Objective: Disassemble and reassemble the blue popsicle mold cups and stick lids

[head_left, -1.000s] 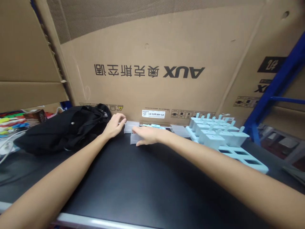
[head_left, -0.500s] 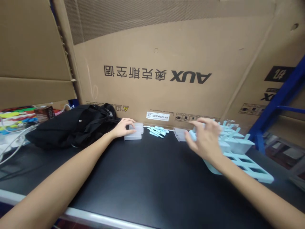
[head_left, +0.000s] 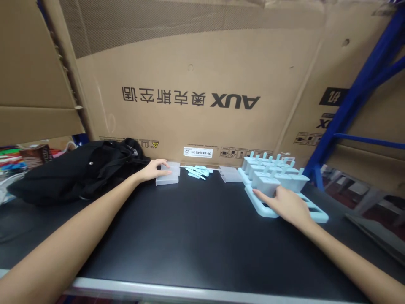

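My left hand (head_left: 155, 169) has its thumb and fingers around the left end of some stacked clear plastic moulds (head_left: 169, 178) at the back of the table. On the right, a light blue rack (head_left: 265, 212) carries several pale blue popsicle moulds (head_left: 294, 183) with sticks pointing up. My right hand (head_left: 289, 204) is at the rack's front, its thumb and index finger closed about the lower part of the front-left mould (head_left: 265, 185). Its other fingers are hidden from view. Between the hands lies a loose pile of light blue popsicle sticks (head_left: 198, 172).
Another clear plastic mould (head_left: 230, 174) lies left of the rack. A black bag (head_left: 76, 173) lies on the left, with colourful items (head_left: 11, 162) beyond it. A large cardboard box (head_left: 190, 59) stands behind the black tabletop (head_left: 190, 236). A blue metal post (head_left: 344, 101) rises at right.
My right hand has come down from above the rack's far-left side to the front moulds. My left hand stays at the clear moulds. The view has shifted right.
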The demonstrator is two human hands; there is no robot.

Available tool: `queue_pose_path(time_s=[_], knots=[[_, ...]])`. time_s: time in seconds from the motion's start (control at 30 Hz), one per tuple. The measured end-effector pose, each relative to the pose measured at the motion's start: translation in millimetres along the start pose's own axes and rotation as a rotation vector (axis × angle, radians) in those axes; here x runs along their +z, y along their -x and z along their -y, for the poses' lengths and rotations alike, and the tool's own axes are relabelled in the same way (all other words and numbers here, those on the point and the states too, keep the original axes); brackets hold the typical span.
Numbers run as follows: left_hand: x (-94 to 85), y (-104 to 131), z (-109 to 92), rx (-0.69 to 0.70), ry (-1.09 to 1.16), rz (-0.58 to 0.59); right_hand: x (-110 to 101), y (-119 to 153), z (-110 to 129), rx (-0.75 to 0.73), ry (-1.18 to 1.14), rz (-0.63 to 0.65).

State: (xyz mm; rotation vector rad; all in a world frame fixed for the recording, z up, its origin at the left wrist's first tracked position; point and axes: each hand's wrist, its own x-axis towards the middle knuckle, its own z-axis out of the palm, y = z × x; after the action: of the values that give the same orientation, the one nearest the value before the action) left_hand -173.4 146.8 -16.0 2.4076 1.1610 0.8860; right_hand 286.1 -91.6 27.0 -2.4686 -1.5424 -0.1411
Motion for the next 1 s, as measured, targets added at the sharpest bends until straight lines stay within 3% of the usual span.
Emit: queue_pose_path(time_s=[0.33, 0.5, 0.63, 0.73, 0.8, 0.9, 1.0], knots=[[1.6, -0.9, 1.6, -0.032, 0.033, -0.002, -2.0, 8.8, 4.8, -0.02, 0.031, -0.076], [3.1, 0.4, -0.2, -0.026, 0.037, -0.007, 0.4, 4.4, -4.7, -0.034, -0.119, -0.175], [5.4, 1.0, -0.5, -0.026, 0.029, -0.028, -18.3, 4.8, -7.7, -0.16, -0.382, -0.395], [6.6, 0.6, 0.3, -0.027, 0.02, -0.036, -42.9, 10.6, 7.8, -0.277, -0.535, -0.528], [6.7, 0.4, 0.9, -0.027, 0.015, -0.039, -56.5, 12.0, 29.8, -0.321, -0.613, -0.478], [6.3, 0.6, 1.0, -0.022, 0.008, -0.036, -61.8, 1.1, 78.7, -0.401, -0.606, -0.234], [5.8, 1.2, 0.1, -0.011, 0.001, -0.035, -46.8, -27.0, 134.3, -0.47, -0.212, 0.025]])
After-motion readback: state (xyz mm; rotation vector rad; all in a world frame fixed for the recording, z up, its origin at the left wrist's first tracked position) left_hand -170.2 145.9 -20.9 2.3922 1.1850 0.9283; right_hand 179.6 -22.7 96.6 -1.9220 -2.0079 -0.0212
